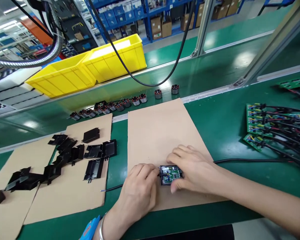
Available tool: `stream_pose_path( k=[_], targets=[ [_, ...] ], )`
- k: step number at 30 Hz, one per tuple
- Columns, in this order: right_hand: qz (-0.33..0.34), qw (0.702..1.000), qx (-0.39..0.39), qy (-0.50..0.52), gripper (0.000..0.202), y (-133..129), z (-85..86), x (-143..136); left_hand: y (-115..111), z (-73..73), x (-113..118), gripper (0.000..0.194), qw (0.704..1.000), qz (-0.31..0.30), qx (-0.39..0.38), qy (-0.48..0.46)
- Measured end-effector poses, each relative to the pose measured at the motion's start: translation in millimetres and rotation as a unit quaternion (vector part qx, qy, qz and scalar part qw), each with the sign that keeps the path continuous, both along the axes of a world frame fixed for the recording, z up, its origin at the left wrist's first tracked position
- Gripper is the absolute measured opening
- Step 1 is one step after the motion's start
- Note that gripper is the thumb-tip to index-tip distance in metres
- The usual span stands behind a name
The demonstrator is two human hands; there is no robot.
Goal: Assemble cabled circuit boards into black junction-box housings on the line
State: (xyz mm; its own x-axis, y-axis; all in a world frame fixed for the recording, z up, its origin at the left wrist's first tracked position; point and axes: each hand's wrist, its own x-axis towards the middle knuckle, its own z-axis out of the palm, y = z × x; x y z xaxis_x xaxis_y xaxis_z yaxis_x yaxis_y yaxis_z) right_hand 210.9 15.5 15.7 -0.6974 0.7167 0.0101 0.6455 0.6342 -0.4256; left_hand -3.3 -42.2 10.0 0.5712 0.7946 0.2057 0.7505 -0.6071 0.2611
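A small black plastic case (162, 181) with a green circuit board (172, 174) inside lies on the cardboard sheet (155, 133) before me. My right hand (193, 168) grips its right end, thumb at the near edge and fingers at the far edge. At the left end, my left hand (141, 186) is closed around a black cable (115, 187), whose stripped end pokes out left of the hand. Its fingertips touch or nearly touch the case; exactly where they press is hidden. Another black cable (250, 161) runs right from behind my right hand.
Several empty black cases (93, 169) lie on cardboard at the left. Wired green boards (258, 118) are piled at the right. Motor stators (142, 98) line the back edge, before yellow bins (117, 60). A black cable loop (150, 85) hangs over the bench.
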Motion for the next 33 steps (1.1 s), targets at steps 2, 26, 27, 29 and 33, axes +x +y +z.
stream_pose_path(
  k=[2, 26, 27, 29, 33],
  targets=[
    [-0.021, 1.0, 0.013, -0.012, 0.057, -10, -2.9, 11, -2, 3.7, 5, 0.029, 0.997, -0.077, -0.014, -0.009],
    [-0.035, 0.993, -0.111, 0.02, 0.017, -7, 4.6, 61, 6, -22.6, 7, 0.044, 0.982, -0.179, -0.031, 0.06],
    [-0.031, 0.993, -0.112, 0.019, 0.016, -7, 4.9, 60, 6, -22.4, 7, 0.043, 0.982, -0.179, -0.028, 0.061],
    [-0.008, 0.993, -0.114, 0.028, 0.021, -9, 4.3, 54, 6, -21.7, 9, 0.041, 0.983, -0.174, -0.025, 0.06],
    [0.031, 0.989, -0.14, 0.025, 0.021, -10, 2.2, 41, 7, -20.0, 11, 0.037, 0.984, -0.168, -0.019, 0.057]
  ],
)
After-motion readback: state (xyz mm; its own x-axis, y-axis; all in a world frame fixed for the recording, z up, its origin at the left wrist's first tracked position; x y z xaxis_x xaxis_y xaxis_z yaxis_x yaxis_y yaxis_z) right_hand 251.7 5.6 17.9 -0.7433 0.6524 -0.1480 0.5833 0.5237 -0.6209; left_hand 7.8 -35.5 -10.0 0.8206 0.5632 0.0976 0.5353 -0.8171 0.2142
